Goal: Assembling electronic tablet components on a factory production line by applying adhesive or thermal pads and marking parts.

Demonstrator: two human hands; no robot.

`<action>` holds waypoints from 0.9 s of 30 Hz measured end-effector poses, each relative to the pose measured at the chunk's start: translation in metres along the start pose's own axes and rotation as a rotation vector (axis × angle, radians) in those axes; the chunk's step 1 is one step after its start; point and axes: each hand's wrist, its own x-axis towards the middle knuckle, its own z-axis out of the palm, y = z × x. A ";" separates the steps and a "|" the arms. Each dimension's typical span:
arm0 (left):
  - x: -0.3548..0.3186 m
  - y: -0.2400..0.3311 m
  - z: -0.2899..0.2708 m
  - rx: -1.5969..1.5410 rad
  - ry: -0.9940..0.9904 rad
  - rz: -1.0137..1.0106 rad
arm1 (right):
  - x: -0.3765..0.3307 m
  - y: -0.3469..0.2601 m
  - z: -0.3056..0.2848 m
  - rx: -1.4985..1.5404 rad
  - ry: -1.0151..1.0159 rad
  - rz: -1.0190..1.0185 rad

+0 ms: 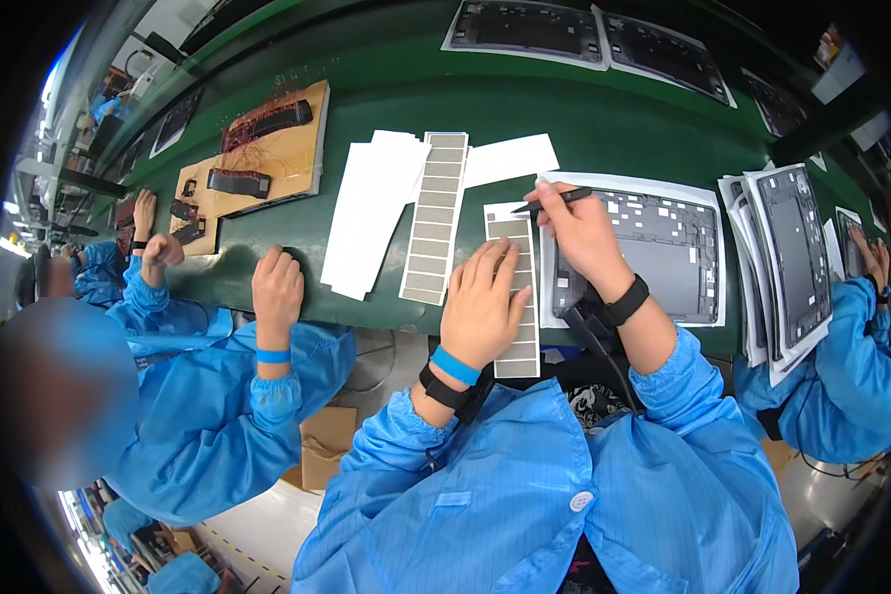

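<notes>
My left hand point(483, 307) lies with fingers stretched over a white-backed strip sheet point(514, 368) of grey rectangular stickers, holding it flat at the table's front edge. In my right hand point(586, 233) is a pair of black tweezers point(573, 195), pinched between thumb and fingers. Their tip points left over the top end of that sheet; whether it touches the sheet is hard to tell. Just under my right forearm rests a dark tablet-like frame point(678, 262) with white patches, on white paper. A second sticker strip point(436, 218) lies left of my left hand.
White paper strips point(366, 223) lie to the left, another white strip point(513, 160) behind. A stack of frames point(797, 257) stands at right. More frames point(530, 30) line the back. A co-worker's fist point(278, 287) is near a wooden board point(277, 163) with dark parts and wires.
</notes>
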 end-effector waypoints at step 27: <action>0.020 -0.024 -0.013 -0.033 -0.177 0.035 | -0.027 -0.008 -0.048 0.198 0.311 0.108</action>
